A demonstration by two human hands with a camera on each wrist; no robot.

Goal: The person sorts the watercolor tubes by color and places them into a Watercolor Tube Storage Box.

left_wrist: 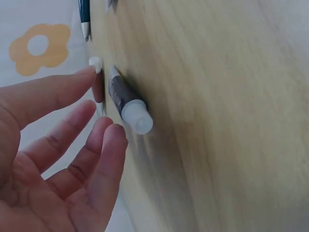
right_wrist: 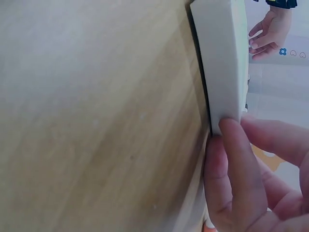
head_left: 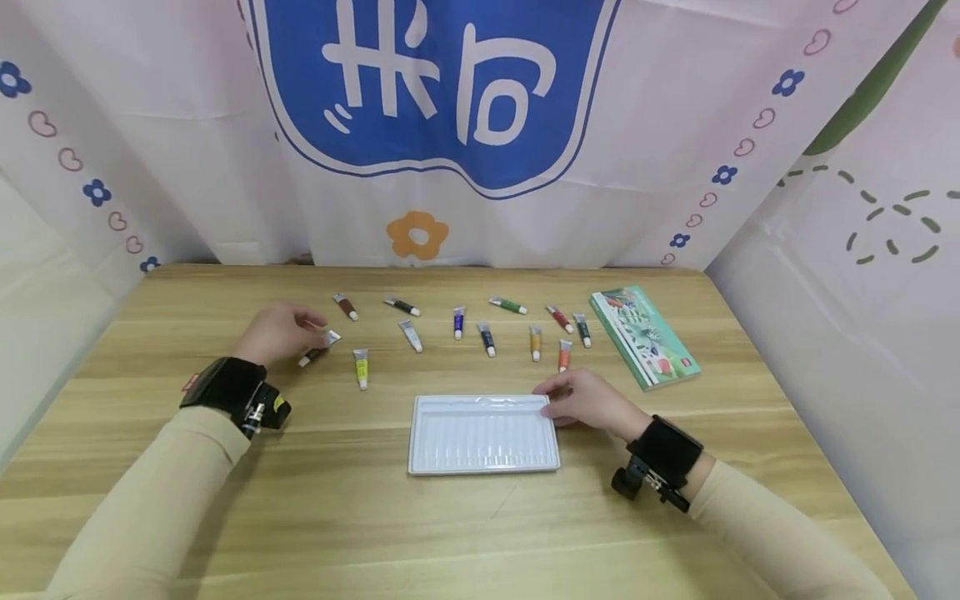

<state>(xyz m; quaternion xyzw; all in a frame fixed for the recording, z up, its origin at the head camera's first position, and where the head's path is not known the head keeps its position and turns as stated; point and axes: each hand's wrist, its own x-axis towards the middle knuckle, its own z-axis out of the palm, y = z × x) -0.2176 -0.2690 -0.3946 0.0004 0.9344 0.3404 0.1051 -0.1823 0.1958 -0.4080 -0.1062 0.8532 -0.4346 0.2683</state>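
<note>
At the left, my left hand (head_left: 279,335) hovers over a dark brown paint tube (head_left: 309,357) lying on the table. In the left wrist view its fingers are loosely bent, with a visible gap to that tube (left_wrist: 124,99) and its white cap. My right hand (head_left: 588,400) grips the upper right corner of a white plastic tray (head_left: 480,442) with narrow slots. Up close in the right wrist view, thumb and fingers pinch the tray's side wall (right_wrist: 219,63). Nearest the left hand on its right lies a yellow tube (head_left: 362,369).
Several paint tubes lie scattered beyond the tray, among them a brown one (head_left: 346,307), a purple one (head_left: 458,322), a green one (head_left: 508,305) and an orange one (head_left: 565,356). A green illustrated box (head_left: 645,336) lies at the right. Behind the wooden table (head_left: 337,517) hangs a printed cloth (head_left: 225,150).
</note>
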